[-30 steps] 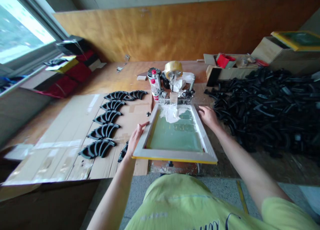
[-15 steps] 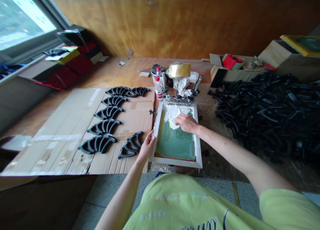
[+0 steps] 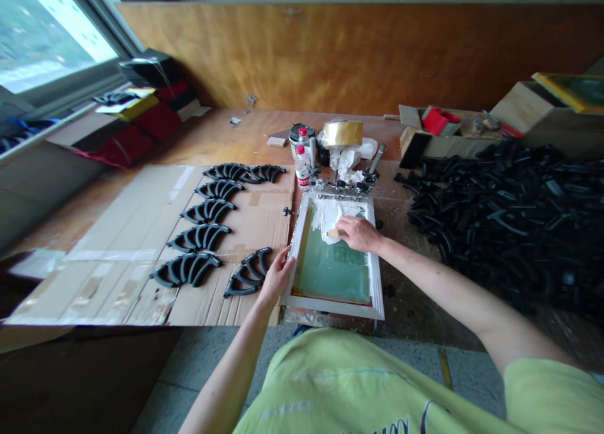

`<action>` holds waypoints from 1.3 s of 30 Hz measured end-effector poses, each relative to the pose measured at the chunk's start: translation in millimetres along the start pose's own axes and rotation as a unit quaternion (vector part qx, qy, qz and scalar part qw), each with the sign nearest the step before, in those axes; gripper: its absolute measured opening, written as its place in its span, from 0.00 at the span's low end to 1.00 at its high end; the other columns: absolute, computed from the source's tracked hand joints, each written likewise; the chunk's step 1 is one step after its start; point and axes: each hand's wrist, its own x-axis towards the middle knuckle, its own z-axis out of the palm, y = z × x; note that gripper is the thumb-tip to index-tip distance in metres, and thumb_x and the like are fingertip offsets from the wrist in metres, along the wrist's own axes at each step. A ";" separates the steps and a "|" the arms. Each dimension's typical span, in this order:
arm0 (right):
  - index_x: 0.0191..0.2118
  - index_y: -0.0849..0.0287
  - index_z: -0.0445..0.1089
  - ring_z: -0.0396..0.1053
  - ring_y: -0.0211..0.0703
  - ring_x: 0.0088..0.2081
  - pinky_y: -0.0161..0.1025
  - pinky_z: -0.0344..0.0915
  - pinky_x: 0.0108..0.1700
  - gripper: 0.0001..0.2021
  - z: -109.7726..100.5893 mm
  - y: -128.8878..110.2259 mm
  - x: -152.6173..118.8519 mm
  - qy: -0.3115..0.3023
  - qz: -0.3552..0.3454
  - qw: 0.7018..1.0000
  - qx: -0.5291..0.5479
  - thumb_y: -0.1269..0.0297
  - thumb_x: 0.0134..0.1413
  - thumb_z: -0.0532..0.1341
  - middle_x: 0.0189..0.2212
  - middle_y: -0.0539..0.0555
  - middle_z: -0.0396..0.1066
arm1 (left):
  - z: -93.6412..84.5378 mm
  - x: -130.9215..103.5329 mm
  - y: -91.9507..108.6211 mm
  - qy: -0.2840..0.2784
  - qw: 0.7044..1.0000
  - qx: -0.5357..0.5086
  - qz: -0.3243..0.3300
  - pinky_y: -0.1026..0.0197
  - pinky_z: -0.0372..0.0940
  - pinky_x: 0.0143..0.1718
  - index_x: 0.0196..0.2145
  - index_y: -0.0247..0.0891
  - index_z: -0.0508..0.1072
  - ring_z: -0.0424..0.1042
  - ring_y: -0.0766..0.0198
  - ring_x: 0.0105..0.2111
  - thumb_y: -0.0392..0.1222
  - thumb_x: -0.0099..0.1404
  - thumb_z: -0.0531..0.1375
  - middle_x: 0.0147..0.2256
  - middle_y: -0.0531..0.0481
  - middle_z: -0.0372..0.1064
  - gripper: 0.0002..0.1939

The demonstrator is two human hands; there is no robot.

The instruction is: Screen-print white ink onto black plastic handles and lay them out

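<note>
A screen printing frame (image 3: pixel 377 295) with a pale metal rim and green mesh lies in front of me, clamped at its far end. White ink (image 3: pixel 325 215) is smeared over the far part of the mesh. My right hand (image 3: pixel 359 234) is closed on a small tan squeegee (image 3: pixel 334 233), mostly hidden by the fingers, at the near edge of the ink. At the frame's left rim, my left hand (image 3: pixel 278 275) grips the edge, its fingertips partly out of sight. Curved black plastic parts (image 3: pixel 248 274) lie on cardboard just left of that hand.
Several more rows of black parts (image 3: pixel 198 238) lie on the cardboard (image 3: pixel 117 233). A big heap of them (image 3: pixel 509 220) covers the right side. Behind the frame stand bottles (image 3: pixel 302 170), a tape roll (image 3: pixel 342 133) and metal clamps (image 3: pixel 375 160). An open box (image 3: pixel 438 146) stands back right.
My right hand with the squeegee has shifted very slightly across the mesh, toward the right. My left hand stays on the frame's rim. The whole view has tilted a little.
</note>
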 end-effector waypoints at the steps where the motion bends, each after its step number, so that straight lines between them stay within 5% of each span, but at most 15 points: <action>1: 0.42 0.59 0.72 0.68 0.44 0.39 0.37 0.62 0.42 0.08 -5.1 3.5 10.3 0.006 0.026 1.000 0.006 0.67 0.57 0.60 0.37 0.55 0.72 | -0.7 -2.1 4.7 -0.003 1.000 -0.004 -0.005 0.66 0.63 0.27 0.62 0.38 0.62 0.69 0.67 0.26 0.59 0.58 0.61 0.32 0.50 0.73 0.39; 6: 0.62 0.49 0.60 0.71 0.49 0.39 0.40 0.63 0.42 0.29 -38.5 34.9 62.9 0.030 0.203 0.978 -0.036 0.58 0.55 0.64 0.41 0.55 0.74 | -11.5 -18.6 51.7 -0.027 1.000 -0.005 -0.009 0.67 0.62 0.25 0.63 0.38 0.60 0.69 0.68 0.25 0.60 0.56 0.62 0.31 0.51 0.73 0.42; 11: 0.58 0.55 0.65 0.71 0.49 0.39 0.42 0.63 0.42 0.21 -65.9 84.2 19.8 0.152 0.342 0.925 -0.059 0.57 0.62 0.53 0.38 0.57 0.75 | -14.7 -20.1 115.4 -0.016 0.997 -0.024 0.072 0.65 0.64 0.26 0.51 0.35 0.73 0.71 0.64 0.28 0.65 0.60 0.56 0.33 0.48 0.74 0.33; 14: 0.49 0.60 0.71 0.70 0.48 0.37 0.42 0.64 0.41 0.16 -49.7 91.1 -25.5 0.135 0.373 0.918 -0.011 0.60 0.61 0.53 0.36 0.58 0.75 | -4.6 -5.3 151.3 0.000 0.980 -0.085 0.181 0.62 0.68 0.38 0.50 0.36 0.72 0.73 0.59 0.40 0.64 0.62 0.54 0.41 0.45 0.74 0.31; 19: 0.51 0.57 0.70 0.68 0.46 0.45 0.42 0.63 0.48 0.18 15.5 56.1 -48.6 0.031 0.221 0.973 0.060 0.62 0.53 0.63 0.44 0.57 0.73 | 15.6 19.0 177.1 -0.012 0.968 -0.159 0.194 0.60 0.69 0.38 0.51 0.34 0.70 0.74 0.60 0.41 0.63 0.67 0.47 0.39 0.45 0.73 0.31; 22: 0.47 0.56 0.73 0.66 0.45 0.47 0.43 0.61 0.52 0.14 30.8 36.4 -39.9 0.003 0.176 0.984 0.040 0.67 0.54 0.64 0.42 0.55 0.72 | 30.4 15.8 147.6 0.000 0.972 -0.192 0.136 0.63 0.68 0.32 0.54 0.35 0.66 0.75 0.62 0.35 0.64 0.65 0.49 0.39 0.44 0.74 0.32; 27: 0.44 0.57 0.74 0.65 0.44 0.43 0.41 0.62 0.49 0.09 20.4 -31.2 -33.0 0.037 0.114 0.992 0.030 0.66 0.60 0.59 0.37 0.55 0.68 | 64.0 -18.9 63.1 -0.145 0.970 -0.163 -0.108 0.63 0.68 0.24 0.52 0.33 0.67 0.76 0.59 0.31 0.64 0.61 0.56 0.40 0.38 0.76 0.33; 31: 0.53 0.53 0.70 0.67 0.42 0.46 0.40 0.64 0.50 0.16 14.9 -66.8 -61.6 -0.016 -0.018 0.996 0.081 0.69 0.62 0.55 0.42 0.55 0.71 | 53.9 -40.8 14.8 -0.036 0.960 -0.241 -0.135 0.67 0.65 0.22 0.38 0.32 0.70 0.74 0.65 0.25 0.59 0.63 0.56 0.30 0.44 0.75 0.23; 32: 0.54 0.53 0.69 0.68 0.43 0.46 0.40 0.64 0.50 0.17 12.7 -58.2 -78.5 -0.024 0.011 0.996 0.080 0.71 0.61 0.56 0.44 0.55 0.72 | 41.4 -43.6 3.1 0.009 0.959 -0.248 -0.138 0.67 0.64 0.21 0.36 0.32 0.70 0.73 0.66 0.23 0.58 0.64 0.56 0.29 0.45 0.74 0.22; 35: 0.48 0.55 0.73 0.71 0.48 0.43 0.43 0.67 0.45 0.15 5.2 6.7 -150.8 -0.056 0.258 0.965 0.002 0.70 0.55 0.60 0.42 0.59 0.74 | -11.1 -50.3 -37.4 0.176 0.943 -0.235 -0.157 0.68 0.64 0.21 0.37 0.32 0.71 0.73 0.68 0.23 0.56 0.69 0.49 0.30 0.43 0.75 0.23; 37: 0.39 0.53 0.76 0.73 0.52 0.35 0.45 0.69 0.37 0.11 4.9 59.9 -204.9 -0.121 0.442 0.887 -0.048 0.57 0.50 0.64 0.34 0.60 0.76 | -45.7 -54.7 -65.5 0.271 0.924 -0.194 -0.185 0.68 0.66 0.23 0.38 0.31 0.71 0.75 0.67 0.25 0.55 0.71 0.44 0.31 0.41 0.76 0.25; 39: 0.30 0.52 0.75 0.71 0.51 0.23 0.45 0.66 0.27 0.16 10.2 99.0 -250.3 -0.166 0.561 0.811 -0.027 0.45 0.48 0.61 0.27 0.59 0.75 | -70.9 -56.5 -87.7 0.309 0.914 -0.148 -0.217 0.66 0.68 0.24 0.38 0.31 0.71 0.76 0.64 0.27 0.54 0.71 0.41 0.30 0.39 0.76 0.27</action>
